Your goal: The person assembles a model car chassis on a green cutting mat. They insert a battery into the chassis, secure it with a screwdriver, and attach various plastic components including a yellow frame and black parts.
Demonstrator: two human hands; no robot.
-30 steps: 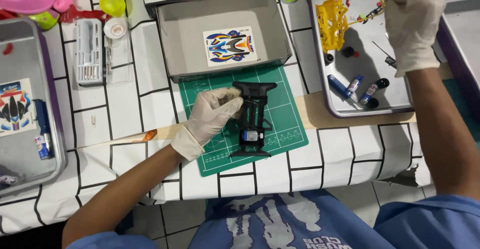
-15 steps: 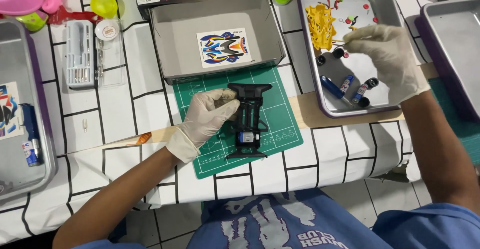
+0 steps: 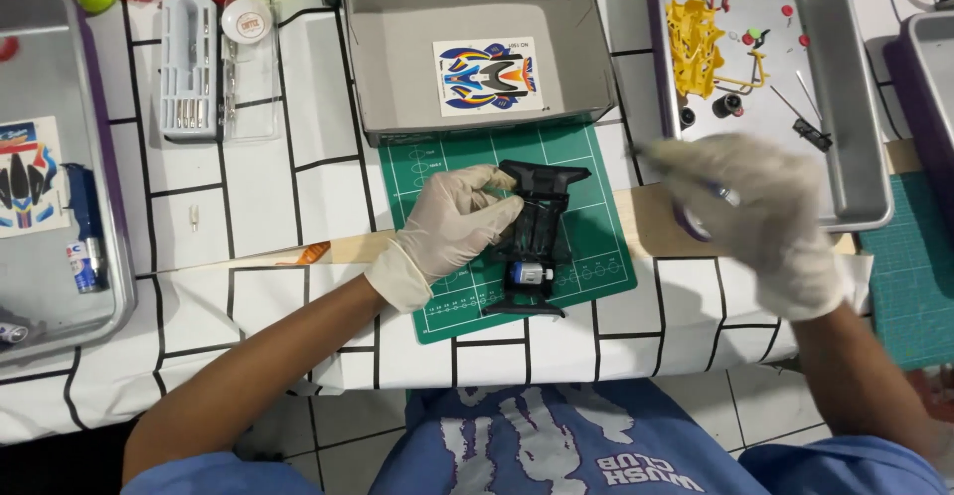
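Resting under the left hand (image 3: 459,225), the black chassis (image 3: 535,239).

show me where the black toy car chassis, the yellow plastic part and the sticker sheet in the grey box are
black toy car chassis (image 3: 542,219), head view, on its bare middle beside the left hand's fingers.
yellow plastic part (image 3: 693,46), head view, on its centre, in the metal tray.
sticker sheet (image 3: 488,77), head view, on the middle of the printed sheet.

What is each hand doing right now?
Left hand: closed on the black plastic toy-car chassis.
Right hand: motion-blurred, seemingly closed around a small metal-tipped object.
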